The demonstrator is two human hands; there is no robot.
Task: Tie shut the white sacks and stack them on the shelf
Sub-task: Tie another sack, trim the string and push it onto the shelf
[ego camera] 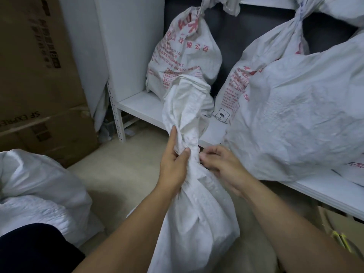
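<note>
A filled white woven sack [199, 219] stands on the floor in front of me, its gathered neck [187, 111] rising upward. My left hand [173, 164] grips the twisted neck, thumb across the front. My right hand [222, 166] sits at the right side of the neck, its fingers curled against the fabric. On the white shelf [137, 107] stand tied sacks with red print: one at the back [187, 52], and a large one [295, 115] at right.
Another white sack [35, 192] lies on the floor at left, its mouth loose. Brown cardboard boxes [39, 75] are stacked at the far left beside the shelf's white upright. A beige floor strip lies between the boxes and the shelf.
</note>
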